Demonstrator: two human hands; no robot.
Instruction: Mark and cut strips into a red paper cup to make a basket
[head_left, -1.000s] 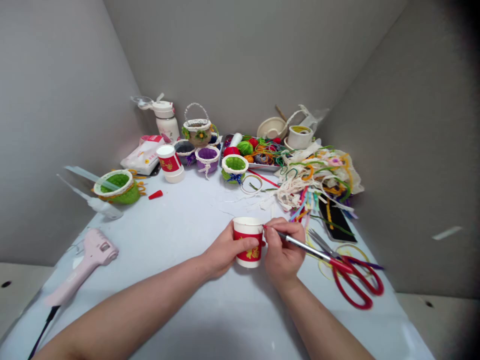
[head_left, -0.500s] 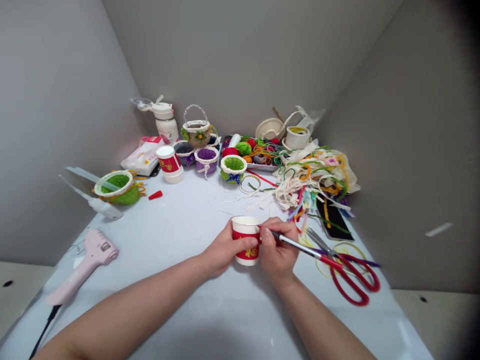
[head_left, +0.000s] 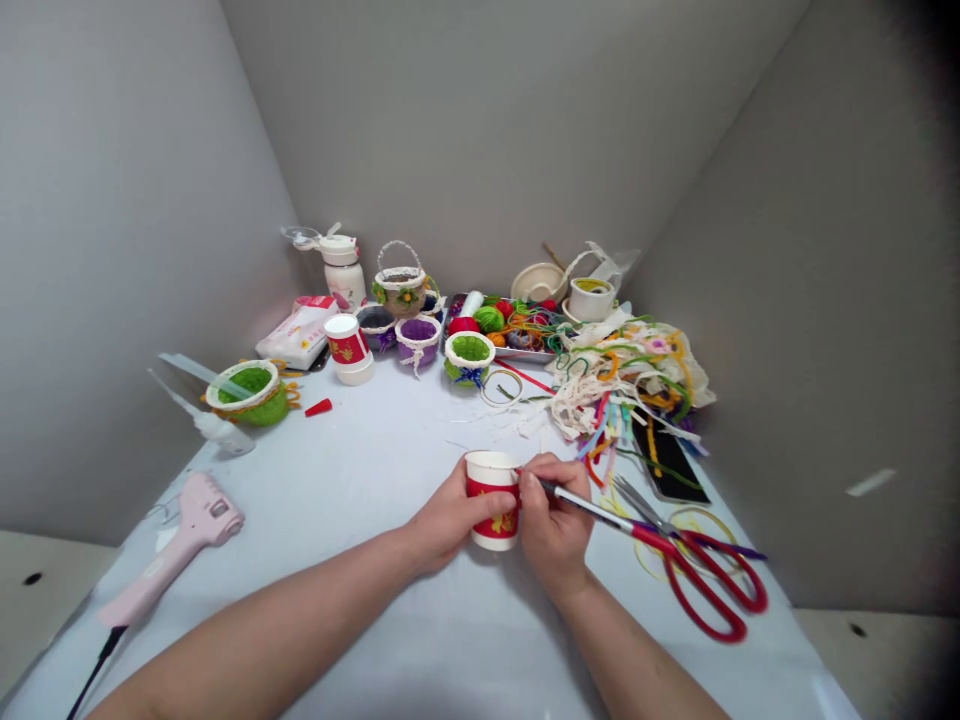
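A white paper cup [head_left: 491, 540] with a red band and gold pattern is held upright above the near middle of the table. My left hand [head_left: 450, 520] wraps round its left side, with the thumb across the red band. In my right hand [head_left: 553, 520] is a pen [head_left: 600, 511] with a silver-white barrel and a red end. Its tip meets the cup's right side just below the rim. My right fingers, closed on the pen, sit right against the cup.
Red-handled scissors [head_left: 694, 560] lie at the right beside a black phone [head_left: 667, 465] and tangled yarn scraps [head_left: 622, 370]. To the left are a pink glue gun [head_left: 176, 545], a white squeeze bottle [head_left: 225, 432] and a green basket [head_left: 262, 400]. Small baskets and a yarn tray [head_left: 525, 353] stand behind.
The whole view has shifted a little, so the table's things appear lower. Both hands keep their hold on the cup and the pen, whose tip stays at the cup's right side.
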